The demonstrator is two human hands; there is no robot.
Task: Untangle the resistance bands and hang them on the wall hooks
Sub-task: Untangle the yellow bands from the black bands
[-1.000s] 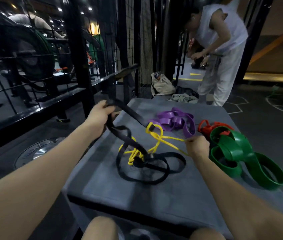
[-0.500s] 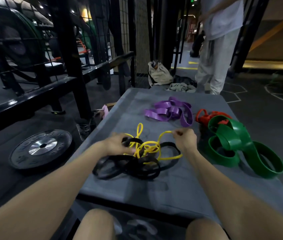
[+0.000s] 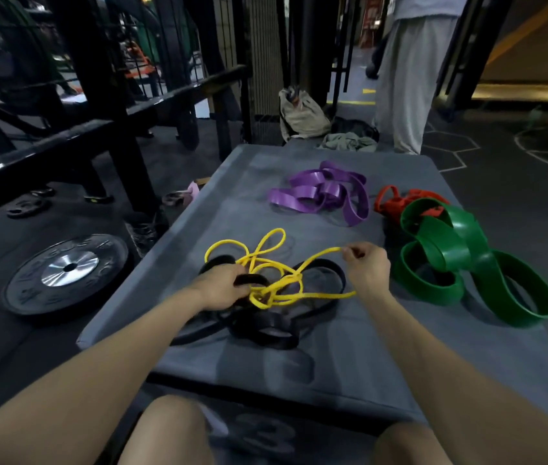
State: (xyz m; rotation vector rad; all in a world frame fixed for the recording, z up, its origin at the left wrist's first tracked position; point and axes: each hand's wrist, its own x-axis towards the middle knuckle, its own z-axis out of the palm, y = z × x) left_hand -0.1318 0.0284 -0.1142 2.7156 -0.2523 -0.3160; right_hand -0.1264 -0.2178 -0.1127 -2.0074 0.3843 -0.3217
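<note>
A thin yellow band [image 3: 267,260] lies tangled with a wide black band [image 3: 265,327] on the grey mat [image 3: 349,364] in front of me. My left hand [image 3: 222,286] rests on the knot where the two cross, fingers curled into the black band. My right hand [image 3: 366,266] pinches a loop end of the yellow band and holds it slightly above the mat. A purple band [image 3: 319,194] lies bunched farther back. A red band [image 3: 396,203] sits partly under a wide green band [image 3: 460,260] at the right.
A black weight plate [image 3: 66,271] lies on the floor to the left, beside a black steel rack [image 3: 98,105]. A person in light trousers [image 3: 406,72] stands beyond the mat's far edge, near a beige bag [image 3: 302,112] and crumpled cloth [image 3: 349,142]. No wall hooks are in view.
My left hand has lowered the black band from mid-air onto the mat and now sits on the tangle. The yellow band has spread into wider loops, with my right hand still pinching it.
</note>
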